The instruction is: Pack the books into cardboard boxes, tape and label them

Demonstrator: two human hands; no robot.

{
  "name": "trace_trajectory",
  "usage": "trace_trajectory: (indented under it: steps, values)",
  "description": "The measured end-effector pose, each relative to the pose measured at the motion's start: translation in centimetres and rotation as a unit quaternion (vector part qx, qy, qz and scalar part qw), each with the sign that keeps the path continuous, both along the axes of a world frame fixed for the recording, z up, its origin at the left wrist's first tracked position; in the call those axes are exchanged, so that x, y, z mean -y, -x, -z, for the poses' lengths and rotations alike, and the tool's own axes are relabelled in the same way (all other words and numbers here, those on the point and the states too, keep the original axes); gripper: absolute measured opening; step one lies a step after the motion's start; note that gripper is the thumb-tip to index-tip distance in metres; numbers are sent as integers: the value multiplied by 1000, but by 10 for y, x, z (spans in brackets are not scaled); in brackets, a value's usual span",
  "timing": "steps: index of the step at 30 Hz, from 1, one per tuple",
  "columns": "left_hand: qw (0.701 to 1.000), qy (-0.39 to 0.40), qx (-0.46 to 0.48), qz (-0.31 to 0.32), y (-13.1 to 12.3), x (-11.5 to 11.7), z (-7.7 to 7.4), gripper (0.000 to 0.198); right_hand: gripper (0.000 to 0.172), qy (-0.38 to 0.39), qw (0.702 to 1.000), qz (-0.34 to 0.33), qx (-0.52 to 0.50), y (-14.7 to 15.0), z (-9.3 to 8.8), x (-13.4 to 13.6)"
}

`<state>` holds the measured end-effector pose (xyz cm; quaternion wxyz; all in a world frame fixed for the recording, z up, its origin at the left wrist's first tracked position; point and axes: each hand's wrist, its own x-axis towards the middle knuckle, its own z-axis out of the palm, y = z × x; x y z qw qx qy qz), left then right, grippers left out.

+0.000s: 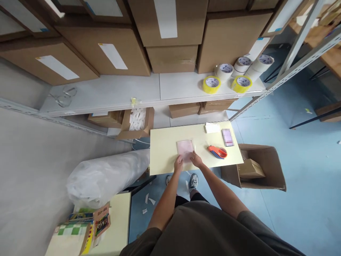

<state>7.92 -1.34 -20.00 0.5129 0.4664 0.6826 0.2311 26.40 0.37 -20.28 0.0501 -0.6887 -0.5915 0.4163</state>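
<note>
A flat, pale pink, square-looking packet (184,146) lies on the cream tabletop (163,149); whether it is wrapped in clear film is hard to tell. My left hand (178,164) grips its near left corner, fingers closed on the edge. At the near right side, my right hand (196,159) pinches the same packet, thumb toward the middle. To the right of that hand rests an orange and blue tape dispenser (217,152). Beyond it lie a blurred-out pinkish rectangular item (227,137) and a small stack of white paper slips (212,128).
Shelves with large cardboard boxes (173,58) stand behind the table. Tape rolls (211,84) sit on the grey shelf (119,92). An open carton (271,167) is at the right, a plastic-wrapped roll (109,174) at the left. Paper scraps (151,201) litter the floor.
</note>
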Motion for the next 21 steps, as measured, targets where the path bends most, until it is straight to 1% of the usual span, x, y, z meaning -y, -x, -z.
trace_trajectory:
  steps: [1, 3, 5, 7, 11, 16, 19, 21]
  values:
    - [999, 19, 38, -30, 5, -1, 3, 51, 51, 7, 1000, 7, 0, 3, 2, 2]
    - [993, 34, 88, -71, 16, -5, 7, 46, 51, 15, 1000, 21, -7, 11, 4, 2]
    - [990, 30, 106, -86, 30, -10, 9, 43, 52, 22, 999, 27, -21, 22, 4, -2]
    - [990, 23, 104, -91, 49, -18, 7, 39, 52, 31, 998, 33, -41, 40, 4, -12]
    - [990, 17, 91, -106, 101, -44, 2, 39, 51, 37, 994, 44, -89, 96, 5, -50]
    - [988, -31, 89, -126, 174, -89, 3, 39, 50, 49, 989, 41, -130, 176, 19, -108]
    - [985, -32, 103, -135, 202, -107, 3, 36, 52, 52, 990, 40, -128, 206, 25, -124]
    - [986, -27, 107, -127, 212, -111, -1, 31, 54, 50, 990, 42, -122, 213, 22, -124]
